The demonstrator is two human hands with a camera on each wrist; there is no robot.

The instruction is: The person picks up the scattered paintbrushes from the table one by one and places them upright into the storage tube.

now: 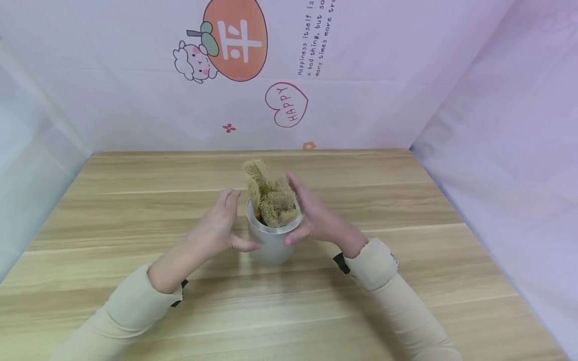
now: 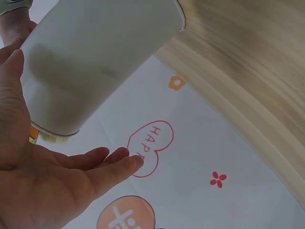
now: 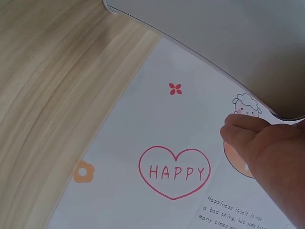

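A white cylindrical pot (image 1: 271, 246) stands upright on the wooden table, with bushy, pale yellow-green tufts (image 1: 273, 198) rising out of it; whether they are dried plants or bristles I cannot tell. My left hand (image 1: 219, 220) is at the pot's left side, thumb at its front wall, fingers extended and apart from it. On the opposite side, my right hand (image 1: 316, 213) has its thumb at the front near the rim and its fingers stretched along the far side. In the left wrist view the pot (image 2: 100, 57) looms above the left hand (image 2: 52, 176). The right wrist view shows straight right fingers (image 3: 243, 131) beside the pot (image 3: 224, 38).
Wood-grain table (image 1: 135, 200) spreads around the pot. A white printed cloth (image 1: 370, 75) hangs behind it, bearing a heart, small flowers and an orange cartoon fruit. Pale cloth walls (image 1: 510, 150) close off both sides.
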